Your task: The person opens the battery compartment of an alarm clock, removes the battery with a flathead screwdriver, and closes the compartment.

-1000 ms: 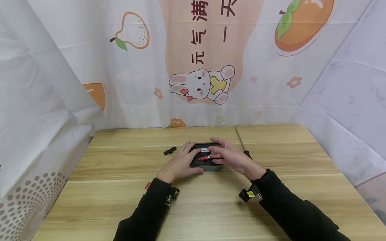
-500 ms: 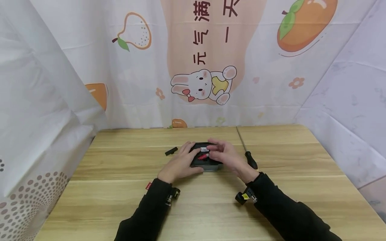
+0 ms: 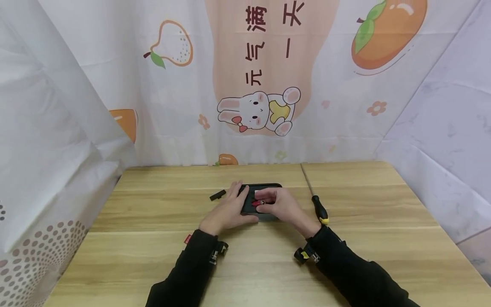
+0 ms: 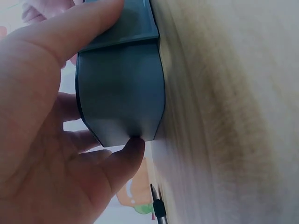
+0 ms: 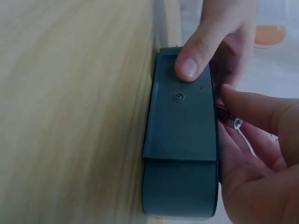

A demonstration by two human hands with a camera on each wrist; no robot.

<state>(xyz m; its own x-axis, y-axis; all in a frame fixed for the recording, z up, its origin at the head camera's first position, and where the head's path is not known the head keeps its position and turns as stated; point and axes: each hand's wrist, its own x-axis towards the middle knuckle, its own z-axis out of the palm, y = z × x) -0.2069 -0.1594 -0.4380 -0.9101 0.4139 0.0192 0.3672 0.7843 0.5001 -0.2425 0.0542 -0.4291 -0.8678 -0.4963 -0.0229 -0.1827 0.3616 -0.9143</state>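
Observation:
A dark, box-shaped electronic device (image 3: 268, 218) lies on the table with its black recessed side up. My left hand (image 3: 225, 213) holds its left end, the thumb (image 5: 190, 65) pressed on the long near side beside a small round socket. Between the thumb and fingers of my right hand (image 3: 283, 207) is a red cylindrical battery (image 5: 228, 117). The battery sits tilted at the recessed side, its metal end sticking out. Its other end is hidden by the device in the right wrist view. A small black cover (image 3: 218, 195) lies left of the device.
A screwdriver (image 3: 319, 208) with a black and yellow handle lies right of the device, its shaft toward the back edge of the wooden table (image 3: 161, 260). A printed white curtain (image 3: 172, 102) hangs behind the table and along its sides.
My right hand has moved left and closer over the device, its fingers drawing in around the battery. The battery has turned, its metal end now tipped up. My left hand has stayed in place.

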